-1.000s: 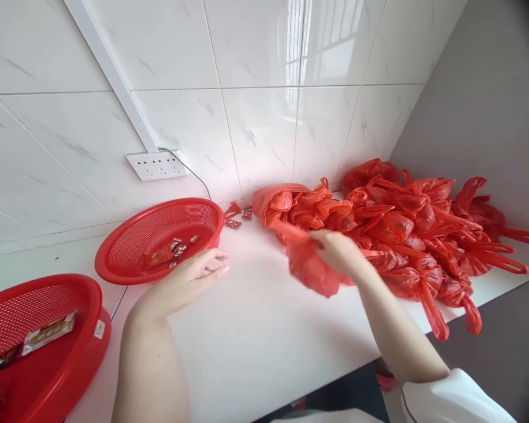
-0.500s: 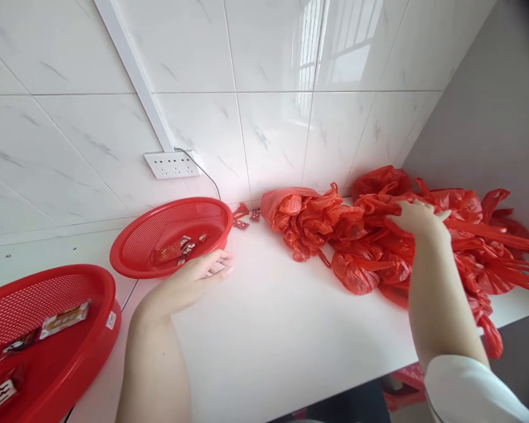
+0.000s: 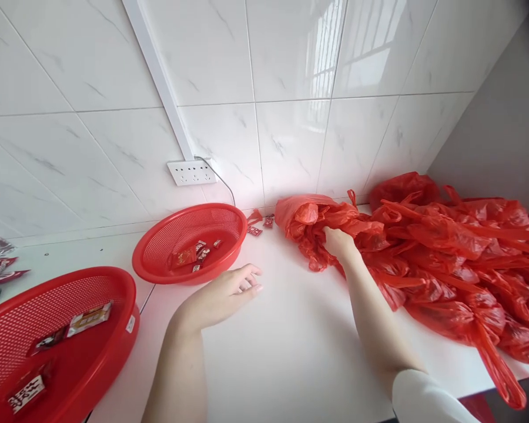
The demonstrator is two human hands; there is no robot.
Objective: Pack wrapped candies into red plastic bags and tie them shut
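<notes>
My left hand [image 3: 235, 292] hovers over the white tabletop, just right of the farther red basket [image 3: 146, 267]. Its fingers are loosely bent and apart, with nothing in them. My right hand [image 3: 340, 244] reaches into a crumpled bunch of thin red plastic bags [image 3: 297, 220] by the wall. Folds of plastic hide its fingertips, so I cannot see whether they grip a bag. To the right of that hand lies a large heap of filled red plastic bags [image 3: 449, 247], some with tied handles.
A few small packets [image 3: 203, 252] lie in the farther basket. The nearer red basket [image 3: 127, 282], at left, holds several wrapped snacks [image 3: 89, 319]. Small red packets [image 3: 255, 231] lie by the wall, under a power socket [image 3: 193, 172] with a cable. More wrappers [image 3: 0, 270] sit far left.
My right hand has moved left from the heap of filled bags into the crumpled bunch. My left hand stays open near the basket. The view has shifted slightly.
</notes>
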